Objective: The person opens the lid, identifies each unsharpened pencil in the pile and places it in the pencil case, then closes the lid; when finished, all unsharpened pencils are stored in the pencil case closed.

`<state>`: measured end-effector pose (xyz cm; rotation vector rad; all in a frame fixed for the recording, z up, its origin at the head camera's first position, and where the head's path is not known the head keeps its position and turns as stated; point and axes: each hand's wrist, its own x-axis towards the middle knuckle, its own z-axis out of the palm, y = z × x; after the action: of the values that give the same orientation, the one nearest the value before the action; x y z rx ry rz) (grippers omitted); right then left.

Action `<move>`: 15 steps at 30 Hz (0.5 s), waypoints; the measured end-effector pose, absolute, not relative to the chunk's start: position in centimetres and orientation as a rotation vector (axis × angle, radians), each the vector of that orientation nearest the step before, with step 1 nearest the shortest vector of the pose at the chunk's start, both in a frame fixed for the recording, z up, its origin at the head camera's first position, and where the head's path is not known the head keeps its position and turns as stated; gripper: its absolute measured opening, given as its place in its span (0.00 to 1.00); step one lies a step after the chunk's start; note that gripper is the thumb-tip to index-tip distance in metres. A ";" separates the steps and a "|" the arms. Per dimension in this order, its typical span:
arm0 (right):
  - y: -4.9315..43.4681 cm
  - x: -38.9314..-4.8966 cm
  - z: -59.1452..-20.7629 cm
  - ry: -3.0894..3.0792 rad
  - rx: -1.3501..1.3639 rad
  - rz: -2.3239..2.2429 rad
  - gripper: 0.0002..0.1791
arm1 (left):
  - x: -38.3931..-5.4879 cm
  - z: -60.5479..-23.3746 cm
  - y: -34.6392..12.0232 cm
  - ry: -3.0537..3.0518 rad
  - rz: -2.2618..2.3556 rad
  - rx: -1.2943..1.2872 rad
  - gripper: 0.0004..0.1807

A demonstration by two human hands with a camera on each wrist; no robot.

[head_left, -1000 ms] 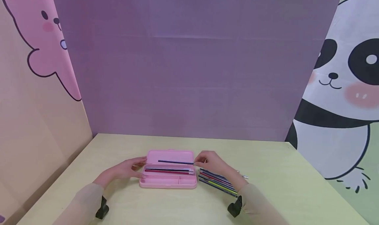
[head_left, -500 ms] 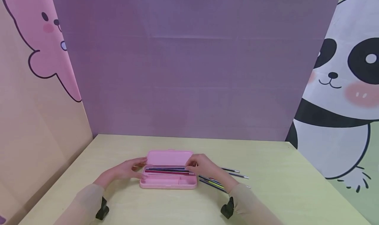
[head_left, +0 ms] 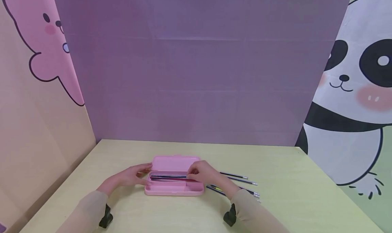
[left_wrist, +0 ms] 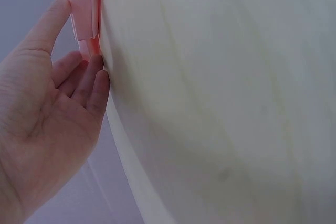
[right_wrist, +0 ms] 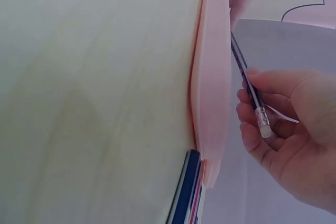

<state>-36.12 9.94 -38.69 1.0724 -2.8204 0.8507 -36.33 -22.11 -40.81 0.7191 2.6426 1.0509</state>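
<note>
A pink pencil case (head_left: 165, 189) lies on the table, its lid (head_left: 171, 162) folded back flat. Several dark and red pencils (head_left: 166, 177) rest in its long rear compartment. My right hand (head_left: 202, 172) is over the right part of that compartment. In the right wrist view, its thumb and fingers pinch a dark pencil (right_wrist: 254, 90) near the white eraser end, the other end slanting down behind the case wall. My left hand (head_left: 133, 176) touches the left end of the case, thumb at the front part and fingers by the lid. Its fingers look relaxed in the left wrist view.
Several loose pencils (head_left: 242, 181) lie right of the case, partly hidden under my right forearm. The case's front part has a long section and a small square one. A purple panel (head_left: 196, 73) stands behind the table (head_left: 122, 212).
My right hand has carried the dark pencil leftward and down, from over the lid's right end to the rear compartment. My left hand and the case have stayed in place.
</note>
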 end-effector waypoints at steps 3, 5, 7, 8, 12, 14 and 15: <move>9.7 -36.3 -39.0 -2.845 1.063 0.837 0.03 | -36.4 -40.9 -22.1 2.646 1.047 0.710 0.48; 9.6 -36.4 -39.2 -2.843 1.073 0.842 0.03 | -36.5 -41.0 -22.1 2.645 1.051 0.706 0.48; 9.5 -36.5 -39.3 -2.833 1.091 0.854 0.03 | -36.6 -41.1 -22.2 2.644 1.053 0.707 0.48; 9.4 -36.6 -39.4 -2.833 1.093 0.861 0.03 | -36.6 -41.1 -22.2 2.644 1.054 0.707 0.48; 9.3 -36.9 -39.9 -2.853 1.073 0.866 0.03 | -36.6 -41.1 -22.2 2.639 1.056 0.711 0.48; 9.3 -36.9 -40.0 -2.861 1.064 0.864 0.03 | -36.6 -41.0 -22.2 2.637 1.056 0.716 0.48; 9.3 -37.0 -40.0 -2.860 1.067 0.860 0.03 | -36.6 -41.0 -22.2 2.634 1.057 0.717 0.48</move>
<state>-36.96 9.30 -40.02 1.0673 -2.8604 0.8603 -36.62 -22.17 -41.02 0.7170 2.6345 1.0570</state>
